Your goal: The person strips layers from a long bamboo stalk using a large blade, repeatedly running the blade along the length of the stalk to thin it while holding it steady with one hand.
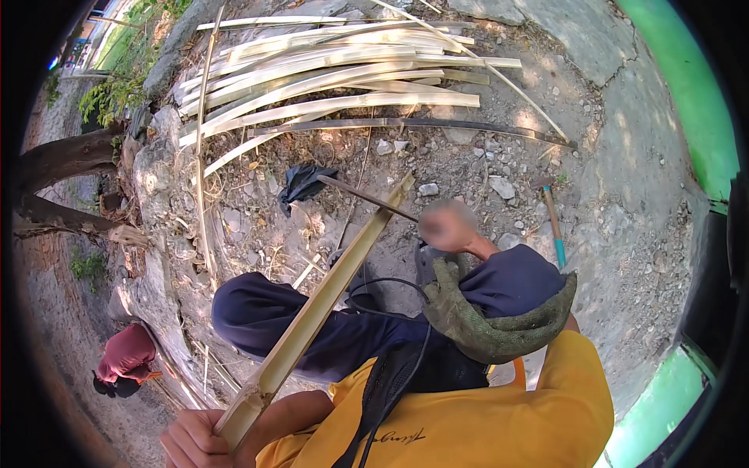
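Observation:
My left hand (197, 438) is closed around the near end of a split bamboo length (320, 312), whose hollow inner side faces up. The bamboo slants up and to the right across my lap. A long thin dark blade (367, 196), apparently a knife, crosses the bamboo close to its far end. My right hand (449, 226), partly blurred, is closed at the blade's right end; its handle is hidden in the hand. An olive cloth (507, 324) is draped over my right leg.
Pale bamboo strips (335, 74) lie in a pile ahead. A hammer (552, 218) rests on the stony ground at right. A black plastic bag (304, 187) lies beyond my feet. Tree trunks (70, 160) stand at left; a green wall (686, 86) borders the right. A black cable (390, 281) crosses my lap.

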### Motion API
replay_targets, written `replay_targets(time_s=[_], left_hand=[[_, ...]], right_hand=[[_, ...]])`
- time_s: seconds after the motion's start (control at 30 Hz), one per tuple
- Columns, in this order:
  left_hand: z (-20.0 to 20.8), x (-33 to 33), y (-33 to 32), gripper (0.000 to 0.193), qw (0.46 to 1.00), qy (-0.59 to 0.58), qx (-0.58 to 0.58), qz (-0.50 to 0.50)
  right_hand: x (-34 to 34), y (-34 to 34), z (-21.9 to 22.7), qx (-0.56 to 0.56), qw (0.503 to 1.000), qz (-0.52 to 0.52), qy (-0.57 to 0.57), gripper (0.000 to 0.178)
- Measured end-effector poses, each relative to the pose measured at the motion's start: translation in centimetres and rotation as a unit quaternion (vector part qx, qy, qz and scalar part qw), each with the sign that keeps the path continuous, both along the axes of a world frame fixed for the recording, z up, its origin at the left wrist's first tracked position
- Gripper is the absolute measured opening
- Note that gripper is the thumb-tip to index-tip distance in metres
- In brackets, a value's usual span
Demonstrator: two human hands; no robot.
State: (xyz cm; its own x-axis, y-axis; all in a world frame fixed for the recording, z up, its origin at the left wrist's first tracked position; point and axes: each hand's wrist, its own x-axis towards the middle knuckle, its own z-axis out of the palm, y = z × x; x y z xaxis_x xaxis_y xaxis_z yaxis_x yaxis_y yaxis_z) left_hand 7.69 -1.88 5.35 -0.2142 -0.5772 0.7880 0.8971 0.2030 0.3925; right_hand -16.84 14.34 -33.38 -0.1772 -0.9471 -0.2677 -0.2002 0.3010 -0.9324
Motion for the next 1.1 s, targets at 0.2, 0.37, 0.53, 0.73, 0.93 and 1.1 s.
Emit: replay_targets(time_s=[0.2,0.37,0.53,0.73,0.93,1.1], left_hand=[[-0.4,1.2,0.2,0.041,0.996,-0.043,0.012,0.078],[-0.6,1.2,-0.4,0.038,0.995,-0.040,0.025,0.084],[-1.0,1.1,-0.2,0.038,0.993,-0.055,0.029,0.098],[-0.5,0.9,-0.2,0.035,0.997,-0.070,-0.020,0.037],[-1.0,2.1,-0.4,0.034,0.995,-0.085,-0.003,0.061],[-0.9,2.4,-0.2,0.034,0.994,-0.080,0.000,0.079]], right_hand=[[0.4,0.0,-2.9,0.003,0.998,-0.069,0.010,0.024],[0.3,-0.5,-0.2,0.019,0.999,-0.019,0.023,0.025],[-0.9,0.0,-4.0,0.076,0.994,-0.065,0.036,0.028],[-1.1,-0.5,0.2,0.045,0.998,-0.003,0.038,0.026],[-1.5,-1.1,-3.0,0.119,0.987,-0.098,0.052,0.029],[-1.0,-1.7,-1.9,0.056,0.997,-0.027,0.049,0.033]])
